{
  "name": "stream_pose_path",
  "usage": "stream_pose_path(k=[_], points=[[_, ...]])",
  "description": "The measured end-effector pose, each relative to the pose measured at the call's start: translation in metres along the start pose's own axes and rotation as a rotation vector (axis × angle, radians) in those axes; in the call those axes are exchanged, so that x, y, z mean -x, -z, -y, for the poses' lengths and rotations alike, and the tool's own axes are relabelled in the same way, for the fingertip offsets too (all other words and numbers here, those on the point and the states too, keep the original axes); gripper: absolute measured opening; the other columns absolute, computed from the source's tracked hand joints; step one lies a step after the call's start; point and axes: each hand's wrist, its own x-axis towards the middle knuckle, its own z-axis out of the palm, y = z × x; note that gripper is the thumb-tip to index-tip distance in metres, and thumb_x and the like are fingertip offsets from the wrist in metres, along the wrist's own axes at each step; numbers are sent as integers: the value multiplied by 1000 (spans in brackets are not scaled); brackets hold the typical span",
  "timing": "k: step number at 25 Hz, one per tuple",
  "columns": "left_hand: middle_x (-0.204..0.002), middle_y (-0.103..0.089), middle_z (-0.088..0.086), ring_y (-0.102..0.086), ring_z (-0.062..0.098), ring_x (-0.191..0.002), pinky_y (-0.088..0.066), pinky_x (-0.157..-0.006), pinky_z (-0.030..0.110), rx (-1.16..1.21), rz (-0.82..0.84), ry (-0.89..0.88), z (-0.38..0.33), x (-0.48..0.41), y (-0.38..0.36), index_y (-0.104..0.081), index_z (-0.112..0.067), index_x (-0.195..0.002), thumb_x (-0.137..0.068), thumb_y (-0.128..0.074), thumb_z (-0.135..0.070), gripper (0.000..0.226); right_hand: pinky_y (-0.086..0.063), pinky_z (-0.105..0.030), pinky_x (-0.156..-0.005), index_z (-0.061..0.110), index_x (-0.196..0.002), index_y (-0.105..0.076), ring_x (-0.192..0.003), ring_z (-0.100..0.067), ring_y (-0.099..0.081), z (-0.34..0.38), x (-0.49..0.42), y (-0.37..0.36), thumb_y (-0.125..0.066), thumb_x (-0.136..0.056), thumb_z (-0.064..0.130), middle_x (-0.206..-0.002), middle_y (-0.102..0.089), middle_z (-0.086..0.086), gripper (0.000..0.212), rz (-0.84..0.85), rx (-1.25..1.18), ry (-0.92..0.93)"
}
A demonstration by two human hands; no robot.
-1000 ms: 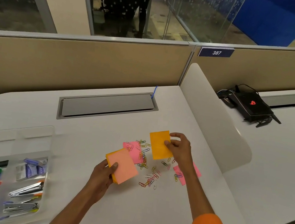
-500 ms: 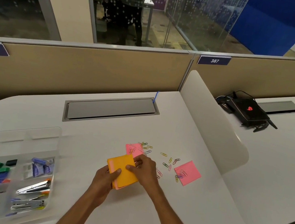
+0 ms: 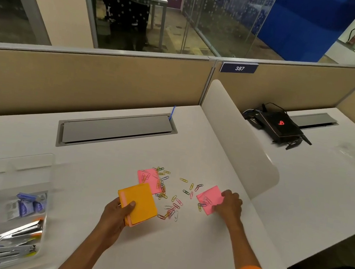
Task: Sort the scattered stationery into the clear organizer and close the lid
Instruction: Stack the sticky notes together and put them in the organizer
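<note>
My left hand (image 3: pixel 118 214) grips a stack of sticky notes (image 3: pixel 139 202), orange on top with pink beneath, just above the desk. My right hand (image 3: pixel 229 204) rests its fingers on the right edge of a pink sticky pad (image 3: pixel 208 198) lying flat on the desk. A second pink pad (image 3: pixel 149 177) lies behind the held stack. Several coloured paper clips (image 3: pixel 174 199) are scattered between and on the pads. The clear organizer (image 3: pixel 46 184) stands at the left with its lid up, holding staplers, staple boxes and binder clips.
A grey cable hatch (image 3: pixel 116 128) is set into the desk behind the clips. A white curved divider (image 3: pixel 239 138) bounds the desk on the right. A black device (image 3: pixel 279 126) with cables sits on the neighbouring desk. Beige partition at the back.
My right hand laid the orange note on the stack in my left hand, then moved right onto the pink pad. My left hand kept the stack.
</note>
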Motion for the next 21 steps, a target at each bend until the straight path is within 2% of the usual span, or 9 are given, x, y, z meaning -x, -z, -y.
stream_pose_path(k=[3, 6, 9, 12, 15, 17, 21], points=[[-133, -57, 17, -59, 38, -113, -52, -88, 50, -2, 5, 10, 4, -3, -2, -39, -5, -144, -92, -61, -12, 57, -44, -39, -92, 8, -121, -47, -117, -34, -45, -12, -3, -1, -87, -61, 37, -122, -47, -16, 78, 57, 74, -34], [-129, -57, 16, -59, 38, -110, -51, -87, 50, 1, 12, 13, 5, -5, -3, -39, -5, -143, -93, -59, -10, 54, -45, -40, -93, 9, -120, -47, -115, -34, -48, -14, -8, 0, -89, -50, 47, -121, -48, -16, 90, 56, 67, -93], [-127, -57, 16, -59, 38, -109, -50, -87, 49, 0, 6, 10, 4, -6, 0, -39, -4, -143, -94, -58, -9, 53, -49, -37, -87, 11, -116, -55, -111, -33, -51, -21, -20, 1, -90, -41, 52, -117, -50, -15, 93, 103, -5, -150], [-128, -57, 16, -59, 38, -110, -50, -88, 50, -1, -8, 9, 4, -8, 2, -38, -5, -145, -93, -59, -10, 56, -51, -33, -76, 10, -106, -62, -100, -31, -58, -26, -20, 4, -87, -43, 48, -110, -58, -15, 78, 79, -120, -150], [-128, -57, 15, -59, 38, -111, -49, -90, 51, 5, -16, 15, 4, -7, 3, -36, -6, -146, -93, -59, -10, 57, -49, -32, -73, 1, -103, -60, -88, -26, -59, -20, -9, 12, -80, -69, 21, -105, -65, -16, 44, 16, -339, -104], [-130, -57, 16, -59, 38, -112, -49, -90, 50, 5, -11, 20, 5, -6, 3, -37, -6, -145, -93, -59, -10, 57, -41, -27, -70, 2, -106, -57, -88, -24, -56, -18, -7, 14, -74, -77, 13, -107, -63, -14, 36, -40, -421, -76], [-131, -57, 16, -60, 37, -110, -50, -88, 49, 2, 6, 24, 4, -4, 0, -38, -6, -145, -94, -58, -10, 56, -35, -18, -54, 6, -98, -58, -77, -20, -56, -11, 2, 17, -71, -79, 11, -94, -65, -8, 24, -92, -450, 17]])
